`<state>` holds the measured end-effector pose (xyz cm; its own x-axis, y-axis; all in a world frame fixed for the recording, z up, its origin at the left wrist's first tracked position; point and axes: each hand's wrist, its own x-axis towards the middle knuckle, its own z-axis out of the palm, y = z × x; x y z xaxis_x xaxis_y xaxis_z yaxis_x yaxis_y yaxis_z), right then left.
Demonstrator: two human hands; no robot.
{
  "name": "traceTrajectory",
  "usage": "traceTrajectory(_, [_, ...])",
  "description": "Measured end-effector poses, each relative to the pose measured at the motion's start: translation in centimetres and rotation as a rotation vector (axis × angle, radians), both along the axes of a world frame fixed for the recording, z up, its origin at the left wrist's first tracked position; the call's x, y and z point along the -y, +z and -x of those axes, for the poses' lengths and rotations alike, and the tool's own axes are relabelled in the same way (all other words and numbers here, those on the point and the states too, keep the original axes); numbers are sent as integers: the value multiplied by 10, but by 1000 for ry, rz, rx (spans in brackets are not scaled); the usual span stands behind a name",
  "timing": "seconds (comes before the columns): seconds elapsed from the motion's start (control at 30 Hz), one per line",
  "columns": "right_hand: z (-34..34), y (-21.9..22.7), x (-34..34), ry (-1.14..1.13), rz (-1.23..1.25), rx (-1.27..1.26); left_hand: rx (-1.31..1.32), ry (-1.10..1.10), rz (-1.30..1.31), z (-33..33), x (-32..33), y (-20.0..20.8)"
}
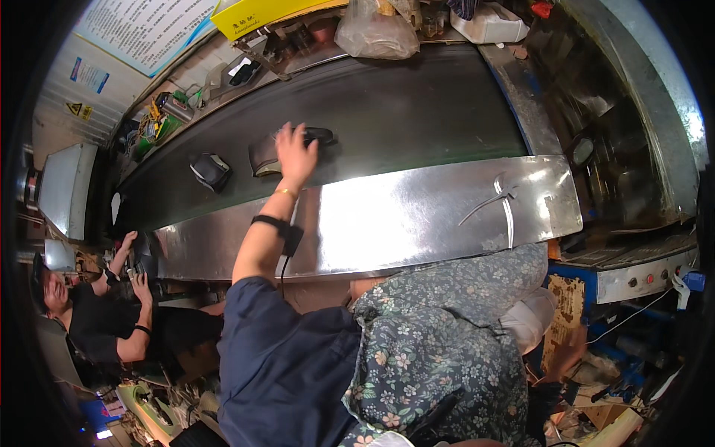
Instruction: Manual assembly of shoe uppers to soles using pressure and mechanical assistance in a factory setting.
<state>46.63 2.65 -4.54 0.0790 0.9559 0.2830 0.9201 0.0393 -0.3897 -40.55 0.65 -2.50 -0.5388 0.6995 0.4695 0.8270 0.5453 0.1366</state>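
Note:
My left hand [298, 154] reaches over the dark conveyor belt [417, 104], fingers spread across a black shoe upper [264, 155]. Parts of the upper show on both sides of the hand; I cannot tell whether the fingers touch it. Farther left on the belt lies another black shoe upper [210, 172] with a pale edge. At the lower right, a smeared skin-coloured shape that may be my right hand [569, 349] hangs beside the floral apron. Its fingers cannot be made out.
A shiny metal ledge [417, 212] runs along the belt's near side, with grey and white strips [503, 197] on it. At the left, a co-worker [112, 320] handles a dark piece. A plastic bag [377, 33] and a yellow box [253, 16] stand behind. A control panel [644, 279] is at right.

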Motion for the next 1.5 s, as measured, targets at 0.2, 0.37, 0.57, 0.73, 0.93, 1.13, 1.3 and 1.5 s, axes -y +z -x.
traceTrajectory(0.2, [52,-68,108,-136,143,-110,180,-142,444,4,-51,8])
traceTrajectory(0.37, [16,-63,162,-365,307,-424,58,-397,308,14,9,5])
traceTrajectory(0.57, [-15,-75,98,-186,242,-491,1024,691,-493,34,13,-40])
traceTrajectory(0.73, [86,30,-20,-39,32,-649,1543,72,-746,2,0,-19])
traceTrajectory(0.93, [276,118,-70,472,135,-1115,2051,-519,-358,-228,36,74])
traceTrajectory(1.13, [278,156,-59,250,-60,-962,1740,-1186,326,-362,24,114])
traceTrajectory(1.3, [270,128,-15,265,-114,-637,1180,-1432,271,-414,-40,95])
traceTrajectory(1.5, [238,141,-26,511,-72,-484,1285,-1443,288,-430,-54,88])
